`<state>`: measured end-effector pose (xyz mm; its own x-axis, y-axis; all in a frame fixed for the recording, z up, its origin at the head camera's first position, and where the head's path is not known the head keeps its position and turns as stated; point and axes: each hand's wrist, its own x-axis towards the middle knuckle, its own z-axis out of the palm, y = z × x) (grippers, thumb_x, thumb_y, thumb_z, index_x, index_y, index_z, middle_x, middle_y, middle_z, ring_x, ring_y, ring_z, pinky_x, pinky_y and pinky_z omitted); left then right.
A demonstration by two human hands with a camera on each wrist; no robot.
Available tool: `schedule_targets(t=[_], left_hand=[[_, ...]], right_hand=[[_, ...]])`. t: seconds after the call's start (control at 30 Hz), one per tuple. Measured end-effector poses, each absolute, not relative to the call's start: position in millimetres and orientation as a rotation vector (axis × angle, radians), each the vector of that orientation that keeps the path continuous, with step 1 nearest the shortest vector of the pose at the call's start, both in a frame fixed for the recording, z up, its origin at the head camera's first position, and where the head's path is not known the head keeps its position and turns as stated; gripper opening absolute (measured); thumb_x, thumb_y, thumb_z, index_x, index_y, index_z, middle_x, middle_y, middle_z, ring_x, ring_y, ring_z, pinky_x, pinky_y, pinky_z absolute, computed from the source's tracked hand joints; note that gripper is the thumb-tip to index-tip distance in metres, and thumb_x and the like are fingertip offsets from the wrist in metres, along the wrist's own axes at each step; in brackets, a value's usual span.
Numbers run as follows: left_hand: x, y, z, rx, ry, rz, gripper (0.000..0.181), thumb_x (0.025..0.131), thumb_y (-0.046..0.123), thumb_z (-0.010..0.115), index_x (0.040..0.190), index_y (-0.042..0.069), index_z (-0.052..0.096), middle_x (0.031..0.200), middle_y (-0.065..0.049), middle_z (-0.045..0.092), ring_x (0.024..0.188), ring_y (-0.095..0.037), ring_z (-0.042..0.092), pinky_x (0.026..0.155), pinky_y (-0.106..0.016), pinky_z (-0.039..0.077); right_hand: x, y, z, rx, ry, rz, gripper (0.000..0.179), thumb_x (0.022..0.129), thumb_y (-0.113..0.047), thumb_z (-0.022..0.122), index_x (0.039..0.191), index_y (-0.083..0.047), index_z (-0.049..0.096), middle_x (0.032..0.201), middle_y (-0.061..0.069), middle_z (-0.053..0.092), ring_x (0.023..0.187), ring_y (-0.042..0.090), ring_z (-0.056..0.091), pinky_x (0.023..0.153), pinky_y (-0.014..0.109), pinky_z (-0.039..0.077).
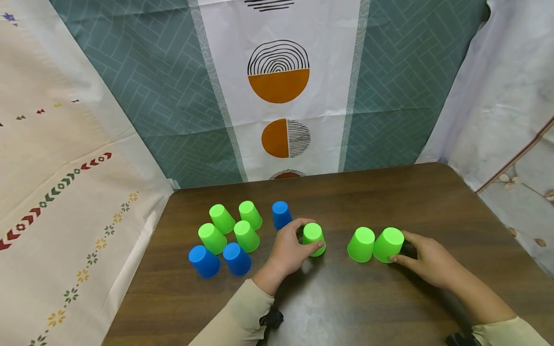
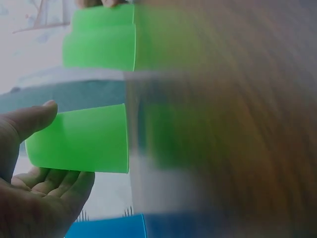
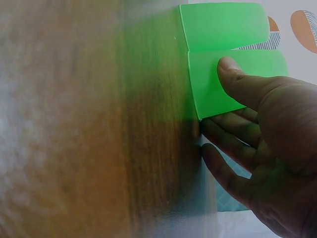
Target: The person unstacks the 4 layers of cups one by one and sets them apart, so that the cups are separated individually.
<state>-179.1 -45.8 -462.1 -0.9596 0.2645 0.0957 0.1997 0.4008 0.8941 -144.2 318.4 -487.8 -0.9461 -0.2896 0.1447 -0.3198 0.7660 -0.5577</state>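
Upside-down plastic cups stand on a brown wooden table (image 1: pixel 337 298). My left hand (image 1: pixel 289 250) holds a green cup (image 1: pixel 313 236) near the middle, its thumb (image 2: pixel 37 119) on one side and the fingers on the other. Further right, two green cups stand side by side. Of these, the right one (image 1: pixel 387 246) is held by my right hand (image 1: pixel 433 263), with the thumb (image 3: pixel 235 79) across its wall and the fingers partly hidden behind it. Its neighbour, the left green cup (image 1: pixel 361 246), sits right against it in the right wrist view.
At the left, several green cups (image 1: pixel 245 236) stand in a cluster, with two blue cups (image 1: pixel 237 259) at its near side. Another blue cup (image 1: pixel 281 214) is just behind my left hand. A patterned curtain (image 1: pixel 298 110) hangs along the table's back edge.
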Motion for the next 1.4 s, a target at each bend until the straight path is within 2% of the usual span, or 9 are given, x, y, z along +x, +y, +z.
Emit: schedule_targets(t=[0.23, 0.5, 0.73, 1.4], left_hand=[[-179.7, -77.9, -466.0, 0.323, 2.637, 1.637, 0.052, 0.089, 0.017, 0.086, 0.136, 0.008, 0.064, 0.127, -0.011, 0.068, 0.117, -0.032, 0.066, 0.097, -0.053, 0.056], [-178.6, -97.0, -465.8, 0.185, 2.686, 1.636, 0.053, 0.091, 0.013, 0.084, 0.138, 0.007, 0.061, 0.132, -0.013, 0.064, 0.120, -0.034, 0.063, 0.100, -0.054, 0.054], [-179.8, -104.3, -467.4, 0.148, 2.732, 1.613, 0.054, 0.091, 0.012, 0.083, 0.139, 0.004, 0.059, 0.132, -0.015, 0.064, 0.118, -0.035, 0.063, 0.100, -0.056, 0.054], [-181.4, -107.8, -470.5, 0.107, 2.770, 1.566, 0.053, 0.091, 0.015, 0.084, 0.137, 0.005, 0.060, 0.132, -0.014, 0.065, 0.117, -0.033, 0.063, 0.100, -0.056, 0.054]], right_hand=[[-144.0, 318.6, -488.4, 0.509, -2.899, 0.924, 0.068, 0.089, -0.037, 0.085, 0.141, 0.000, 0.060, 0.129, 0.019, 0.070, 0.121, 0.049, 0.063, 0.095, 0.070, 0.049], [-144.4, 318.2, -489.6, 0.515, -2.900, 0.916, 0.067, 0.089, -0.038, 0.085, 0.140, -0.002, 0.061, 0.128, 0.017, 0.071, 0.120, 0.048, 0.064, 0.095, 0.070, 0.050], [-143.7, 317.1, -489.3, 0.511, -2.901, 0.912, 0.068, 0.089, -0.036, 0.085, 0.140, 0.000, 0.060, 0.129, 0.020, 0.070, 0.120, 0.049, 0.064, 0.094, 0.070, 0.049], [-142.5, 316.0, -489.8, 0.508, -2.904, 0.916, 0.068, 0.089, -0.038, 0.085, 0.140, -0.001, 0.060, 0.128, 0.019, 0.070, 0.120, 0.050, 0.063, 0.094, 0.071, 0.049]])
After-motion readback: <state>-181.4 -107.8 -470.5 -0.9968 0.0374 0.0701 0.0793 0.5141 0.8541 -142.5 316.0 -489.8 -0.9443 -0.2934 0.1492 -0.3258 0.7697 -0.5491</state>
